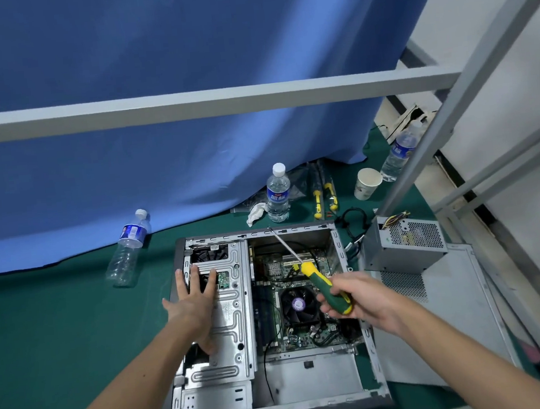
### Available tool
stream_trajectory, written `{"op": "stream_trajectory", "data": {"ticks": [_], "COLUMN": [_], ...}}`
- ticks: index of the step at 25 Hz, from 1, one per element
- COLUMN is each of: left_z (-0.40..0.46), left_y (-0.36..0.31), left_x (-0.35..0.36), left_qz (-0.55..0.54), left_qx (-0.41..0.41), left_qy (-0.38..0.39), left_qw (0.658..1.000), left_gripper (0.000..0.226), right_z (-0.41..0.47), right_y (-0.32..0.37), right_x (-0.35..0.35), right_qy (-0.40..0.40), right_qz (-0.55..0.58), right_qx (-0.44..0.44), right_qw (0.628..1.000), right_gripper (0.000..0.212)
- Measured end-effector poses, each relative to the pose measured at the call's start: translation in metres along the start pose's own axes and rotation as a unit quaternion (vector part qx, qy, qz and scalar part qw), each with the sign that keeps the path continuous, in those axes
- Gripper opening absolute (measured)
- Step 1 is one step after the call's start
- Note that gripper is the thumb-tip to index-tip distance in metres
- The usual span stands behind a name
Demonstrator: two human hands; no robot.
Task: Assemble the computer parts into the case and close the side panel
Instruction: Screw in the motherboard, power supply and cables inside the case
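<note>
Two risks: the right hand, gripping the screwdriver, could jab the motherboard beneath it, while the flat-fingered left hand steadies the case; the power supply waits beyond the right hand.

Open grey metal computer case lies flat on green surface. Left hand presses flat on silver drive cage. Right hand grips green-yellow screwdriver, shaft angled over motherboard. Grey power supply box sits just right of case.
</note>
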State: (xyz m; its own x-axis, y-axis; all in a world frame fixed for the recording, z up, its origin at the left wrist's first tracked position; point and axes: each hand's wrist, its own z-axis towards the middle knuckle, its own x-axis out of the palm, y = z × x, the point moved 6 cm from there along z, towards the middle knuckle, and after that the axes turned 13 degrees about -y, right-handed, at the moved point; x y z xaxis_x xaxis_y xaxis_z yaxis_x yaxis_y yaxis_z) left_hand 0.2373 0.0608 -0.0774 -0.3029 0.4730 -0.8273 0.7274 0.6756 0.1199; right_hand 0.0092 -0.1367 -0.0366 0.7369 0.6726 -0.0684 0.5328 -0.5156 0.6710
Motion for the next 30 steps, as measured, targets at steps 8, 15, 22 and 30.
{"op": "stream_trajectory", "data": {"ticks": [8,15,22,30], "left_z": [-0.011,0.006,0.006,0.007], "left_y": [-0.048,-0.079,-0.080,-0.080], "left_x": [0.010,0.021,0.025,0.025], "left_qz": [-0.223,-0.202,-0.201,-0.207], "left_qx": [-0.014,-0.045,-0.063,-0.066], "left_qy": [-0.100,-0.273,-0.356,-0.364], "left_qw": [0.970,0.940,0.910,0.906], "left_gripper": [0.089,0.075,0.079,0.075], "right_z": [0.003,0.021,0.071,0.020], "right_y": [-0.022,-0.056,-0.098,-0.049], "right_x": [-0.038,-0.101,-0.128,-0.064], "right_qy": [-0.052,-0.058,-0.177,-0.095], "right_qz": [-0.105,-0.011,-0.088,-0.010], "right_qx": [-0.053,-0.067,-0.015,-0.136], "right_qw": [0.992,0.996,0.980,0.986], "right_gripper": [0.029,0.007,0.013,0.018]}}
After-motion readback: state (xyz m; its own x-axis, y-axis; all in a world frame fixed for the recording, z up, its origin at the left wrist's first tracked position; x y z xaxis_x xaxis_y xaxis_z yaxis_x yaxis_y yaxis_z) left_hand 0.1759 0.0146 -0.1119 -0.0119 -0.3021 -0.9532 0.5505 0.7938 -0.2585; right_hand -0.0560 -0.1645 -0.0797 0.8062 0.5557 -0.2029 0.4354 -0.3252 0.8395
